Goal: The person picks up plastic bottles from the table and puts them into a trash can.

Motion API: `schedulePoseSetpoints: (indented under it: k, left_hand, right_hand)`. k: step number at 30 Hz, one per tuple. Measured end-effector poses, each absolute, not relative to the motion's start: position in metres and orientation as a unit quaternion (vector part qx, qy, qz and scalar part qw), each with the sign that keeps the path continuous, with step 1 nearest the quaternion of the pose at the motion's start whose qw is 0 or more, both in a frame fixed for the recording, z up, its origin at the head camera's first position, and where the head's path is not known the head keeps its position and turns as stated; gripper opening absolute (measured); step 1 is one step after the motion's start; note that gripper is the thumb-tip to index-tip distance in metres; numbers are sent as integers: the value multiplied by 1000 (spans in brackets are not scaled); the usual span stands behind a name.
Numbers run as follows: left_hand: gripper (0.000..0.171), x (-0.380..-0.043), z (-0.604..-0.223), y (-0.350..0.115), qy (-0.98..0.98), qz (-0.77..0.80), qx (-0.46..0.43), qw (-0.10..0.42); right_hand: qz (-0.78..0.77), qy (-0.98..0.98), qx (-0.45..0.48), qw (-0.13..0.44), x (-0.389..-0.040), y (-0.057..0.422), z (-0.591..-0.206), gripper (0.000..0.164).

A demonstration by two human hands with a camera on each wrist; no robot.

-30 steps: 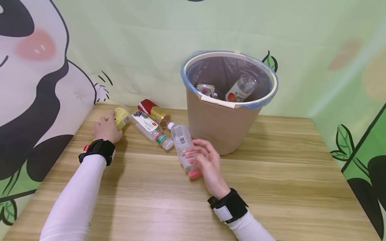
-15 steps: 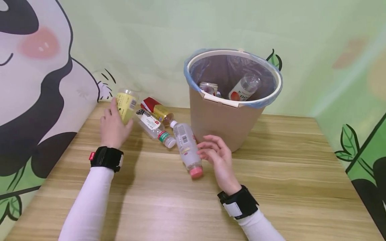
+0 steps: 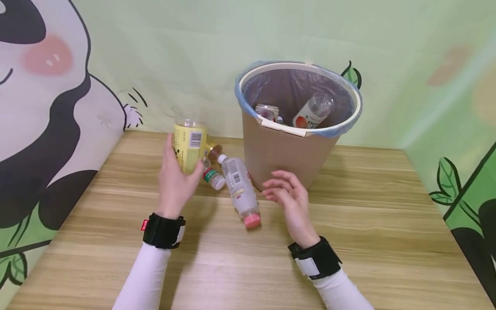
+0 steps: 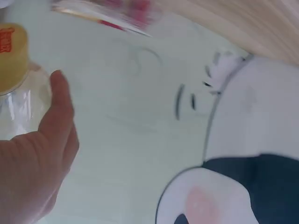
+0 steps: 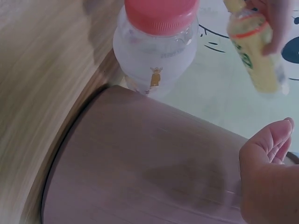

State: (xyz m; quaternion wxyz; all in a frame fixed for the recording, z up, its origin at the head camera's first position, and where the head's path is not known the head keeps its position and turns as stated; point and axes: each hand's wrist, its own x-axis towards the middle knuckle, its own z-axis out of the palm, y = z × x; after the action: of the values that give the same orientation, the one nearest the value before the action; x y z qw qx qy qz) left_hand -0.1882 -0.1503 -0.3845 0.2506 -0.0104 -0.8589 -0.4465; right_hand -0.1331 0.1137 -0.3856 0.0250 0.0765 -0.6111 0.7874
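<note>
My left hand [image 3: 176, 187] grips a clear bottle with a yellow label [image 3: 190, 146], raised over the left part of the table. In the left wrist view the bottle's yellow cap [image 4: 11, 58] shows beside my fingers. The right wrist view shows the same bottle tilted, cap end up. My right hand [image 3: 288, 198] holds nothing; its fingers are loosely bent in front of the brown bin [image 3: 279, 157]. Left of it, a clear bottle with a red cap [image 3: 240, 189] lies on the table. Behind the yellow-labelled bottle lies a bottle with a green neck band [image 3: 212, 175], partly hidden.
A gold-labelled bottle [image 3: 213, 150] lies farther back, mostly covered from view. The bin has a blue liner over its pale rim; inside are a bottle with a white label [image 3: 308, 116] and other containers. Printed fabric walls [image 3: 186, 64] enclose the wooden table [image 3: 368, 215].
My left hand has lifted the yellow-labelled bottle off the table and carried it rightward, turning it upright. My right hand has drawn away from the red-capped bottle, moving right.
</note>
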Motion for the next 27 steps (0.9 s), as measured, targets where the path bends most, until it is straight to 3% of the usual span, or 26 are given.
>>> schedulePoseSetpoints:
  k: [11, 21, 27]
  left_hand:
    - [88, -171, -387, -126, -791, -566, -87, 214]
    - [92, -154, -385, -95, -756, -620, -160, 134]
    - [85, -150, -390, -76, -738, -638, -200, 92]
  right_hand:
    - [770, -631, 89, 44, -134, 113, -387, 32]
    - [739, -660, 118, 71, -134, 111, -389, 36]
    - [722, -674, 135, 77, -133, 108, -388, 44]
